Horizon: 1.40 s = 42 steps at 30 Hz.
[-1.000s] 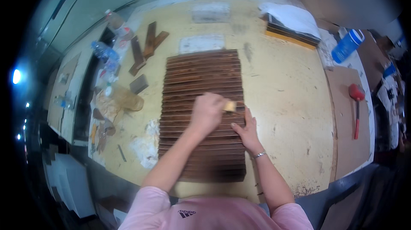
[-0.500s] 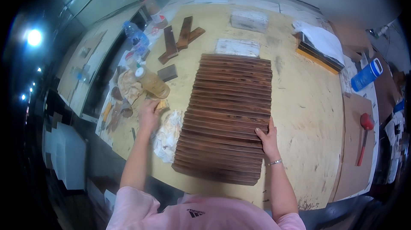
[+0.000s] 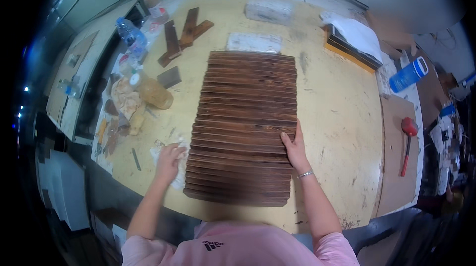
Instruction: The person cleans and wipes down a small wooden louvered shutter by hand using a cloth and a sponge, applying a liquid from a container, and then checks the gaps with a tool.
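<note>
A dark brown ribbed wooden panel (image 3: 243,127) lies flat on the pale yellow work table in front of me. My right hand (image 3: 296,152) grips its right edge, thumb on top and fingers along the side. Left of the panel, a crumpled white rag (image 3: 179,179) lies partly under my left hand (image 3: 169,161), whose fingers are curled onto it. Beyond that hand, a small yellow piece (image 3: 137,124), perhaps sponge or cloth, lies by a beige cloth (image 3: 127,98). A white-capped bottle of amber liquid (image 3: 154,91) leans close by.
Dark wooden strips (image 3: 188,28) and a small dark block (image 3: 169,77) lie at far left, near plastic bottles (image 3: 132,35). White blocks (image 3: 254,42) stand behind the panel. At right are a cloth-topped box (image 3: 351,50), a blue bottle (image 3: 408,75) and a red-headed mallet (image 3: 409,127).
My left hand has let go of the yellow piece, which now lies by the beige cloth, and moved nearer onto the white rag. My right hand still holds the panel; the view has shifted.
</note>
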Available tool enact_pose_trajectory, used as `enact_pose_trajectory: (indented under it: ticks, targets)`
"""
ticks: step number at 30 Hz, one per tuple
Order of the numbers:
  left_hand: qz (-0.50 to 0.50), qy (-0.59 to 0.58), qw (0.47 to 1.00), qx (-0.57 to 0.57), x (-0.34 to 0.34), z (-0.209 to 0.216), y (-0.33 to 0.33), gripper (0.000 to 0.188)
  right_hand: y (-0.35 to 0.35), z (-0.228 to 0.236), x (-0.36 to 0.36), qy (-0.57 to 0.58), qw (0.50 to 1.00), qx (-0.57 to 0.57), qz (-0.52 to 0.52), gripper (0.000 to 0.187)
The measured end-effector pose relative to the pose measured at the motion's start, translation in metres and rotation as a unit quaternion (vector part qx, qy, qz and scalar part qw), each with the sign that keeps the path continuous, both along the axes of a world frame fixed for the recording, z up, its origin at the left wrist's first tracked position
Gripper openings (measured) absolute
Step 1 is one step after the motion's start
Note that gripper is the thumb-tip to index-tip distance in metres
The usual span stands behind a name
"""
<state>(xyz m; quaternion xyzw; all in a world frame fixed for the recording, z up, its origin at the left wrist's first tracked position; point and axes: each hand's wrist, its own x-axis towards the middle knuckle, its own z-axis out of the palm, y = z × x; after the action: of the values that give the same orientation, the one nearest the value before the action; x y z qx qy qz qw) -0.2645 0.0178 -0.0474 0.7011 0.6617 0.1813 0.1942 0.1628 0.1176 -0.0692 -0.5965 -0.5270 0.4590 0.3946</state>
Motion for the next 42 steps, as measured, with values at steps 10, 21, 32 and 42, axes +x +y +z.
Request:
enact_pose_trajectory:
  ticks: [10, 21, 32, 42]
  targets:
    - [-0.128, -0.054, 0.975, 0.173, 0.187, -0.014, 0.135, 0.046, 0.002, -0.005, -0.001, -0.075, 0.997, 0.007, -0.003, 0.076]
    - [-0.131, 0.089, 0.980, 0.123, 0.157, 0.024, 0.130, 0.038, 0.003, 0.000, 0.005, -0.089, 0.996, -0.009, 0.018, 0.078]
    - [-0.210, 0.085, 0.962, 0.156, 0.214, 0.010, 0.144, 0.036, 0.001, -0.013, 0.004, -0.107, 0.994, 0.017, 0.002, 0.077]
    - [-0.293, -0.015, 0.948, 0.126, 0.280, 0.005, 0.150, 0.050, 0.003, -0.001, 0.004, -0.077, 0.997, 0.013, 0.024, 0.073]
